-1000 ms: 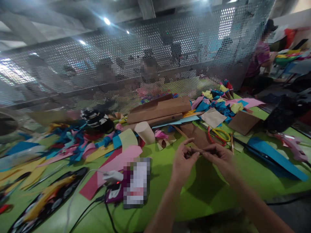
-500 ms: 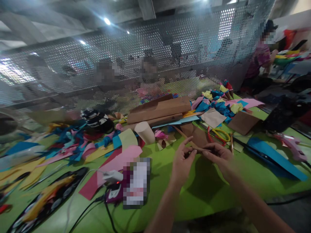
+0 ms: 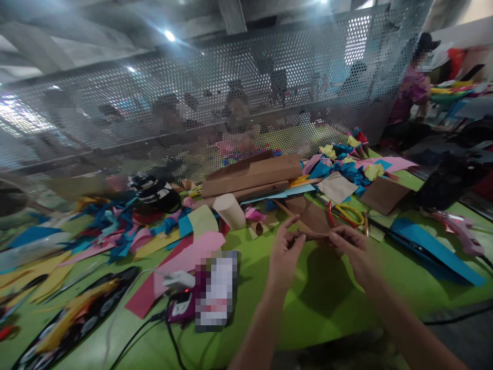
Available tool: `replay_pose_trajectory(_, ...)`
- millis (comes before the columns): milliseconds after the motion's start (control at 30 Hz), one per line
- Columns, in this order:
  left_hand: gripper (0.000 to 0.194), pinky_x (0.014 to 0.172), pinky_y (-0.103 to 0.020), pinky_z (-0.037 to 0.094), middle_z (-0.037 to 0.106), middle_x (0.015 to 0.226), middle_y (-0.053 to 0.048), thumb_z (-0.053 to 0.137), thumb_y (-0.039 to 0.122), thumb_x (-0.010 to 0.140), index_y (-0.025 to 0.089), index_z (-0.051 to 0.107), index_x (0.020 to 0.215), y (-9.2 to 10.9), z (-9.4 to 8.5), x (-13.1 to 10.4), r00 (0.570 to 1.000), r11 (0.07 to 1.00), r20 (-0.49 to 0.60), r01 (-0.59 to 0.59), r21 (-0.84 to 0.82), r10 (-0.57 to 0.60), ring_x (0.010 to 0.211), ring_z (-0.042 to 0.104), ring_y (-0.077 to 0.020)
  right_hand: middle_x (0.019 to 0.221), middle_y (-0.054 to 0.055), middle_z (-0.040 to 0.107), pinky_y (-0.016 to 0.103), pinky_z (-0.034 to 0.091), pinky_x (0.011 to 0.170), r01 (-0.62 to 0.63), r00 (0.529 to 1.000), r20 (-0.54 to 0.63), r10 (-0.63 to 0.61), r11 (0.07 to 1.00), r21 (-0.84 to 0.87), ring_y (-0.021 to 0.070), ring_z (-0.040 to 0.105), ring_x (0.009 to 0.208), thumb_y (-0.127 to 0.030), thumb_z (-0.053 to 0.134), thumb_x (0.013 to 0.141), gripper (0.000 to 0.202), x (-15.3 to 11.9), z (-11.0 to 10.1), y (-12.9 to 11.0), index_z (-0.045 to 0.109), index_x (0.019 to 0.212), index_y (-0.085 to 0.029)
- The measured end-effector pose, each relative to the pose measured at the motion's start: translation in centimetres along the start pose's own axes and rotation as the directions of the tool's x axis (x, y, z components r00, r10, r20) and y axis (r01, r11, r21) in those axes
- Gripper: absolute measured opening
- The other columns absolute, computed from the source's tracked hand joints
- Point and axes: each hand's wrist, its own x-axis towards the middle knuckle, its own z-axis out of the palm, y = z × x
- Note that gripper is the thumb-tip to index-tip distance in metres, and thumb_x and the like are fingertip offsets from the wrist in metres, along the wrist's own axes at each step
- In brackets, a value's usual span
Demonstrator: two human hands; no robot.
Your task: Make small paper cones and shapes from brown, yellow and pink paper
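A small, thin piece of brown paper [image 3: 316, 236] is stretched between my two hands above the green table. My left hand [image 3: 284, 252] pinches its left end between thumb and fingertips. At its right end, my right hand [image 3: 352, 249] pinches it, with the fingers curled together. Behind my hands lies a larger brown paper piece [image 3: 311, 216]. Red-handled scissors [image 3: 339, 220] and a yellow loop [image 3: 353, 211] sit just beyond my right hand.
A phone [image 3: 217, 293] and a power strip [image 3: 183, 306] with cables lie to the left. A cardboard tube [image 3: 229, 210] stands behind. At the right are blue paper [image 3: 439, 252] and a pink glue gun [image 3: 464, 231]. A person [image 3: 410, 90] sits beyond the mesh panel [image 3: 308, 87].
My hands have moved slightly apart, and more of the thin brown paper shows between them. Both still hold it.
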Motion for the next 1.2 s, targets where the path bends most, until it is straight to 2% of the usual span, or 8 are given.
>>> replay_pose_trajectory(100, 0.050, 0.079, -0.025, 0.045, 0.073, 0.084, -0.001, 0.068, 0.023, 0.088, 0.019, 0.054, 0.136, 0.0, 0.0, 0.0, 1.000, 1.000, 0.004, 0.002, 0.011, -0.002, 0.086, 0.066, -0.0152, 0.065, -0.001, 0.058, 0.025, 0.031, 0.051, 0.060, 0.997, 0.048, -0.056, 0.994, -0.095, 0.0128, 0.046, 0.058, -0.052, 0.070, 0.088, 0.034, -0.1, 0.0, 0.1, 0.071, 0.079, -0.020)
replay_pose_trajectory(233, 0.050, 0.078, -0.025, 0.046, 0.072, 0.082, -0.001, 0.071, 0.025, 0.086, 0.019, 0.056, 0.134, 0.0, -0.1, -0.1, 1.000, 1.000, 0.016, 0.006, -0.001, -0.006, 0.082, 0.066, -0.0153, 0.065, -0.001, 0.055, 0.025, 0.031, 0.050, 0.120, 0.992, 0.074, -0.107, 0.972, -0.204, 0.0139, 0.046, 0.058, -0.054, 0.066, 0.091, 0.035, -0.1, -0.1, 0.6, 0.072, 0.085, -0.020)
replay_pose_trajectory(500, 0.052, 0.078, -0.026, 0.048, 0.069, 0.075, 0.000, 0.074, 0.023, 0.081, 0.019, 0.059, 0.131, 0.4, -0.1, 0.0, 0.999, 0.996, 0.011, 0.038, -0.084, -0.038, 0.078, 0.065, -0.0148, 0.069, 0.001, 0.059, 0.026, 0.036, 0.056, 0.140, 0.989, 0.069, -0.129, 0.974, -0.181, 0.0153, 0.050, 0.064, -0.049, 0.066, 0.092, 0.033, -0.2, 0.0, 0.6, 0.071, 0.079, -0.020)
replay_pose_trajectory(700, 0.053, 0.072, -0.023, 0.046, 0.071, 0.077, 0.000, 0.073, 0.024, 0.082, 0.019, 0.059, 0.133, 0.6, -0.4, 0.0, 1.000, 0.999, 0.001, 0.019, -0.038, -0.019, 0.075, 0.064, -0.0132, 0.077, 0.003, 0.066, 0.027, 0.045, 0.066, 0.139, 0.989, 0.068, -0.132, 0.983, -0.118, 0.0181, 0.059, 0.074, -0.050, 0.059, 0.097, 0.036, -0.1, 0.0, 0.5, 0.072, 0.083, -0.020)
replay_pose_trajectory(900, 0.055, 0.066, -0.021, 0.043, 0.069, 0.074, 0.002, 0.073, 0.023, 0.083, 0.019, 0.056, 0.135, 0.5, -0.3, -0.1, 0.999, 0.999, 0.027, 0.025, -0.024, -0.025, 0.071, 0.061, -0.0117, 0.071, 0.001, 0.060, 0.026, 0.037, 0.055, 0.171, 0.984, 0.087, -0.154, 0.955, -0.243, 0.0153, 0.051, 0.064, -0.048, 0.061, 0.096, 0.032, 0.0, -0.3, 1.1, 0.071, 0.084, -0.020)
replay_pose_trajectory(1033, 0.055, 0.061, -0.020, 0.039, 0.068, 0.072, 0.002, 0.074, 0.025, 0.084, 0.018, 0.057, 0.135, 0.5, -0.3, -0.2, 0.999, 1.000, 0.021, 0.028, 0.006, -0.028, 0.066, 0.057, -0.0105, 0.071, 0.001, 0.061, 0.027, 0.039, 0.057, 0.167, 0.986, 0.060, -0.157, 0.954, -0.248, 0.0168, 0.053, 0.066, -0.050, 0.061, 0.095, 0.033, -0.1, -0.3, 0.9, 0.070, 0.082, -0.021)
replay_pose_trajectory(1200, 0.055, 0.065, -0.021, 0.044, 0.071, 0.078, 0.000, 0.075, 0.026, 0.084, 0.019, 0.057, 0.135, 0.4, -0.1, -0.3, 1.000, 1.000, 0.026, 0.013, 0.002, -0.013, 0.071, 0.063, -0.0122, 0.066, -0.001, 0.054, 0.027, 0.032, 0.053, 0.187, 0.981, 0.098, -0.169, 0.956, -0.226, 0.0147, 0.047, 0.061, -0.052, 0.062, 0.094, 0.036, -0.2, 0.0, 0.8, 0.067, 0.079, -0.020)
